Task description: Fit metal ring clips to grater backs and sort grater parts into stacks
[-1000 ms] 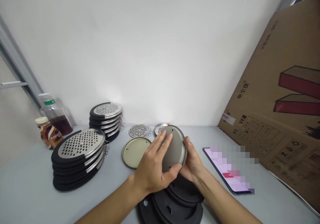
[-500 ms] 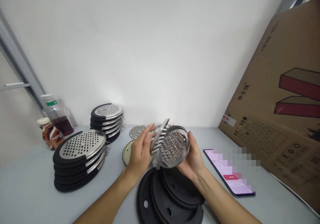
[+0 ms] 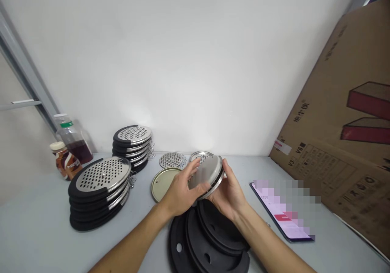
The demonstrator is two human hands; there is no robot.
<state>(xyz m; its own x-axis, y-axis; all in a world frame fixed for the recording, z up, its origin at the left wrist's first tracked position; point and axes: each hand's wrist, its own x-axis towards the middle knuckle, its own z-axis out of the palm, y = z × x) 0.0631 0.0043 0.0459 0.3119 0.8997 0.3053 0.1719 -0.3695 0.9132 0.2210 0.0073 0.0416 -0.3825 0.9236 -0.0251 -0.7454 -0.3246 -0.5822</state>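
Note:
A smooth round metal disc (image 3: pixel 205 171) lies face up over a shallow round metal piece with a shiny rim (image 3: pixel 217 185), tilted in front of me. My left hand (image 3: pixel 179 189) holds the disc at its left side, thumb along the near edge. Around the lower piece's right side my right hand (image 3: pixel 230 198) is closed, supporting it from beneath. The faces between the two pieces are hidden. Below my hands lie several overlapping black round covers (image 3: pixel 198 240) with holes. A gold-coloured round lid (image 3: pixel 160 185) is just beyond my left hand.
Perforated metal discs (image 3: pixel 170 160) lie near the wall. Two stacks of black-edged round graters, a near stack (image 3: pixel 102 175) and a far stack (image 3: pixel 134 134), stand left beside bottles (image 3: pixel 74 143). To the right are a phone (image 3: pixel 286 220) and a large cardboard box (image 3: pixel 335 143).
My left hand has brought the disc down over the piece in my right hand, turning its spiky underside out of sight. The view has shifted slightly.

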